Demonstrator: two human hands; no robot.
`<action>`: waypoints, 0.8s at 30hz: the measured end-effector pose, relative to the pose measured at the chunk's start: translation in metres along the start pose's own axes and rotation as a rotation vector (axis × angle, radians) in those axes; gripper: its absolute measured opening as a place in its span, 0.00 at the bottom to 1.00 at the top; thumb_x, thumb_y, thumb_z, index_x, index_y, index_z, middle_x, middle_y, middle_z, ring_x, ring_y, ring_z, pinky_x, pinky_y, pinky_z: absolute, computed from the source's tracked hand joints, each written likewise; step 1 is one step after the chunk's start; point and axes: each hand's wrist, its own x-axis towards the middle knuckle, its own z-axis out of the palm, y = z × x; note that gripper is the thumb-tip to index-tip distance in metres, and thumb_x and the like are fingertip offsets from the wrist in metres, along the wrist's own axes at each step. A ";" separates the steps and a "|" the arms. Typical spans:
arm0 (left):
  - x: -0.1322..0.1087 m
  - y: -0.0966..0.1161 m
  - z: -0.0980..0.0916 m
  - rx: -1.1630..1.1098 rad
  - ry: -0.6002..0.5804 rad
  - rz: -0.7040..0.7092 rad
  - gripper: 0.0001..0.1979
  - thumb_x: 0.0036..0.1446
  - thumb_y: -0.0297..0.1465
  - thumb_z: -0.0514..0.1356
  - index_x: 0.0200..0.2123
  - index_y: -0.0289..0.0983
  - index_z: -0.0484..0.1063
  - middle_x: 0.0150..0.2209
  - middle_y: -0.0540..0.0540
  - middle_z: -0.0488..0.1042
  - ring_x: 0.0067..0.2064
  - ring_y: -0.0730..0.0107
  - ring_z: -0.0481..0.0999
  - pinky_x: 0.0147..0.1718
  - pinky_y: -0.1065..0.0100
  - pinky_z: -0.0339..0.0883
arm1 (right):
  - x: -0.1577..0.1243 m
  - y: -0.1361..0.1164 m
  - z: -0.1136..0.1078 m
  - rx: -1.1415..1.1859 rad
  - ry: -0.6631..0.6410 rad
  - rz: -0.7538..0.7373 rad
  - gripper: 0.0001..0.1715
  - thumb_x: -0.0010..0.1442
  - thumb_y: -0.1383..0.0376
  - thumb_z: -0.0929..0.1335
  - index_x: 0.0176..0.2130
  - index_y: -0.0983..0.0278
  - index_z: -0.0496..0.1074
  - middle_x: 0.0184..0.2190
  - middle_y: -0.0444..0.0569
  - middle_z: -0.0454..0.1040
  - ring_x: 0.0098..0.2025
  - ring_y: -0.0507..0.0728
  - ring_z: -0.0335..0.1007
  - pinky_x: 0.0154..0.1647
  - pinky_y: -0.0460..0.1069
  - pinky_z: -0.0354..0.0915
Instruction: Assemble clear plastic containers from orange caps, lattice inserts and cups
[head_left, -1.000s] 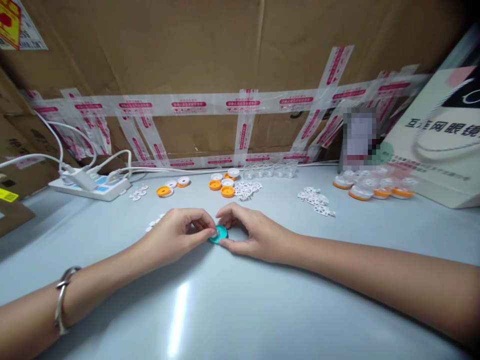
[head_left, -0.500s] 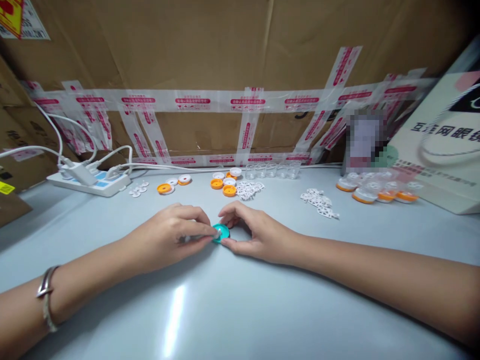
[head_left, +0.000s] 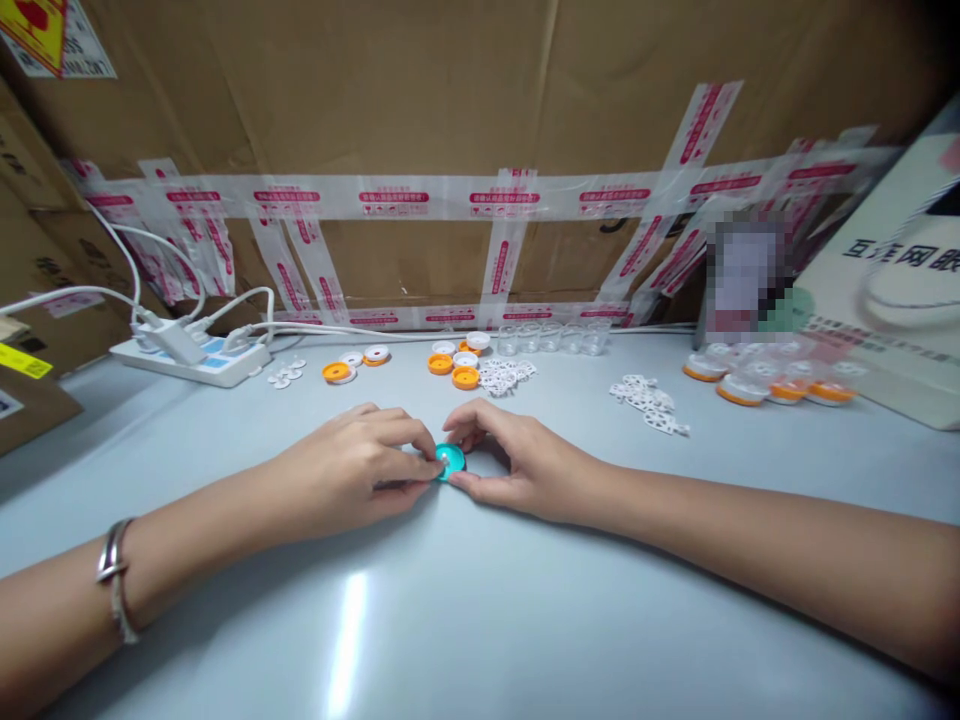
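A small teal round base point(head_left: 453, 460) with a raised rim lies on the table between my hands. At its centre is a small white piece point(head_left: 445, 461), partly hidden by my fingertips. My left hand point(head_left: 367, 465) reaches in from the left, its fingertips closed together on the white piece. My right hand point(head_left: 517, 458) curves around the base from the right, thumb at the near rim and bent fingers at the far side. Whether every fingertip touches the rim cannot be made out.
Behind my hands lie orange and white round bases point(head_left: 440, 364), white cut-out pieces point(head_left: 507, 377), more cut-outs point(head_left: 649, 402), small white discs point(head_left: 285, 373) and clear cups point(head_left: 553, 338). Clear-topped orange pieces point(head_left: 742, 388) stand right. A power strip point(head_left: 187, 360) sits left, before a large cardboard box point(head_left: 435, 260).
My left fingertips have come down with the white piece into the middle of the teal base. My right hand stays around the base. The view has shifted slightly.
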 end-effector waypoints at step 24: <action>-0.018 -0.050 -0.057 -0.139 -0.304 -0.350 0.08 0.55 0.34 0.56 0.35 0.40 0.74 0.36 0.49 0.76 0.36 0.69 0.72 0.34 0.72 0.64 | 0.002 -0.001 -0.001 -0.058 -0.015 -0.087 0.12 0.54 0.64 0.69 0.40 0.66 0.70 0.35 0.49 0.71 0.37 0.53 0.66 0.39 0.47 0.63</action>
